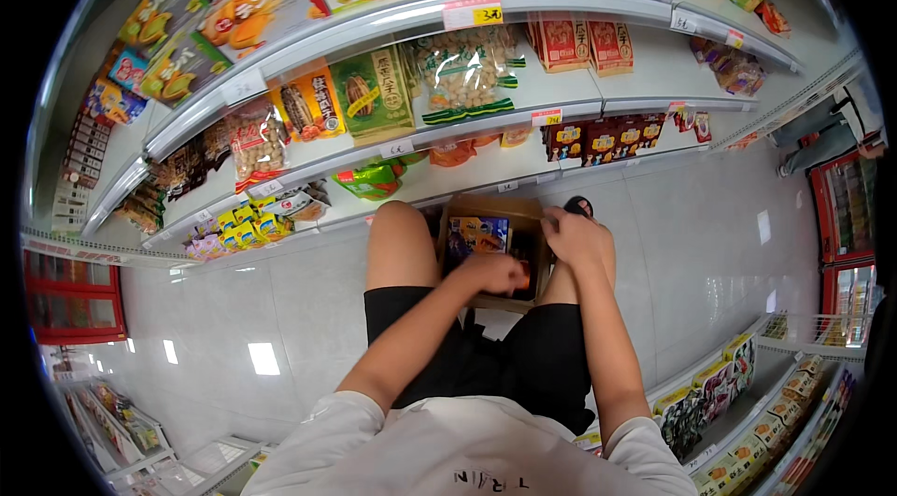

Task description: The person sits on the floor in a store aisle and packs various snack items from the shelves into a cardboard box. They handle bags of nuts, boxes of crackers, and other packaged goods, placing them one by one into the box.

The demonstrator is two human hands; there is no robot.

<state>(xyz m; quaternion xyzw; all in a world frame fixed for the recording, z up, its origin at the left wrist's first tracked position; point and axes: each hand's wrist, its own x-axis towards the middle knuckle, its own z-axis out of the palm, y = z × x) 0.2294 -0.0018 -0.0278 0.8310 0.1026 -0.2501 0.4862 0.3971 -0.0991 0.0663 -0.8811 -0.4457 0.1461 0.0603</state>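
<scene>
An open cardboard box (pixel 490 204) stands between my knees, in front of the lowest shelf. Inside it lies a purple and blue snack packet (pixel 479 235) with pictures on it. My left hand (pixel 499 273) reaches into the box and is slightly blurred. Its fingers are at a small orange-red item (pixel 524 274), and whether they grip it is unclear. My right hand (pixel 573 235) lies over my right knee, with its fingertips at the box's right edge. Its grip on the cardboard cannot be made out. Dark contents in the box's right part are hard to identify.
Shop shelves (pixel 420 135) curve ahead, holding a bag of peanuts (pixel 462 69), a green seed packet (pixel 373 95) and brown snack packets (pixel 613 139). Behind me on the right is another stocked shelf (pixel 757 419). A person (pixel 827 128) is at the far right, near a red-framed cooler (pixel 844 216).
</scene>
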